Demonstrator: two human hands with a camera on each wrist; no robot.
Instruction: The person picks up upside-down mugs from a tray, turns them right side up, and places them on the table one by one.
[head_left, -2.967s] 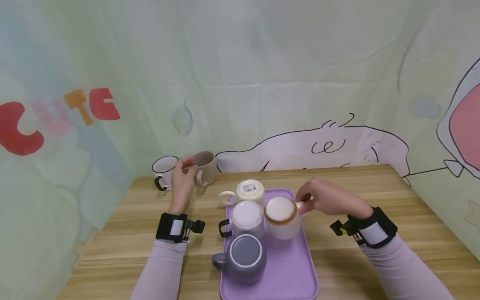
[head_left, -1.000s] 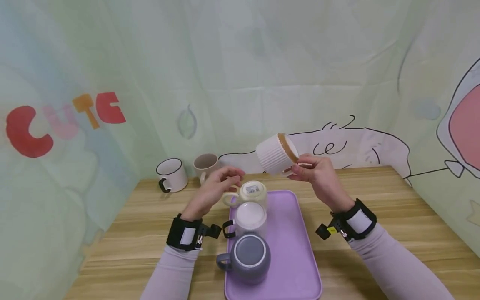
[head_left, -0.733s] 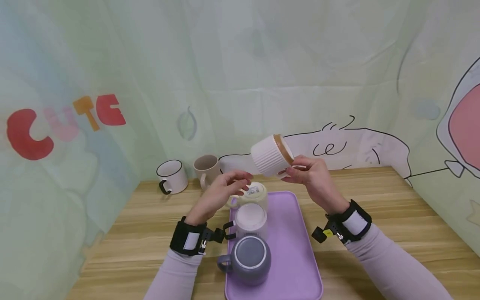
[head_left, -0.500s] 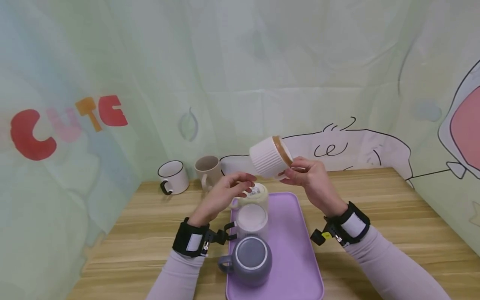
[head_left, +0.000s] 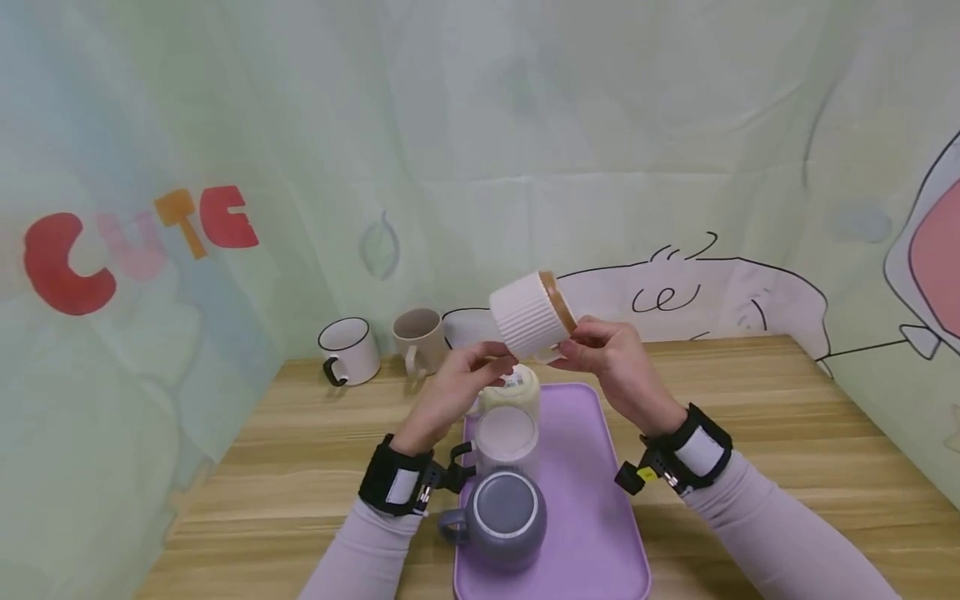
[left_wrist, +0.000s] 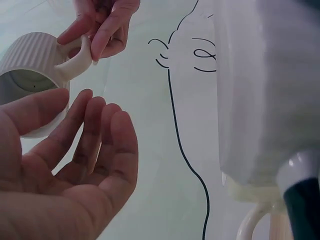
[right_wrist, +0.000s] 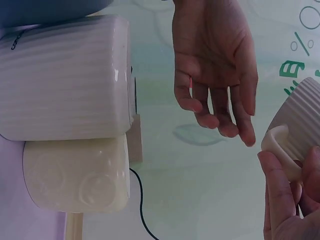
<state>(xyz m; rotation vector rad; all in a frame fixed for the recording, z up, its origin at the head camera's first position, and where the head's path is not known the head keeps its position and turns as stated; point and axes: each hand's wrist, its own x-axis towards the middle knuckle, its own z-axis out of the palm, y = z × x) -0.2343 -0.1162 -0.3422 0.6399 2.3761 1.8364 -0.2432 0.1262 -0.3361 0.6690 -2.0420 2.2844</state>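
Observation:
My right hand (head_left: 618,367) pinches the handle of a white ribbed mug (head_left: 528,317) in the air above the far end of a purple tray (head_left: 592,500). The mug is tilted, its brown-banded base turned to the right and its mouth facing down-left, as the left wrist view shows. Close under that mouth is my left hand (head_left: 453,392), palm turned toward the mug, fingers loosely bent and holding nothing. In the right wrist view a gap separates the left hand (right_wrist: 215,60) from the mug (right_wrist: 300,115).
Upside down along the tray's left side stand a cream mug (head_left: 527,385), a white mug (head_left: 506,433) with a black handle, and a dark grey mug (head_left: 506,525). Upright at the back left are a black-rimmed white mug (head_left: 352,354) and a beige mug (head_left: 423,342). A printed curtain hangs behind.
The ribbed mug has been lifted off the tray by the right hand, tilted and moved left. My left hand has come from the back-left mugs to beside its mouth.

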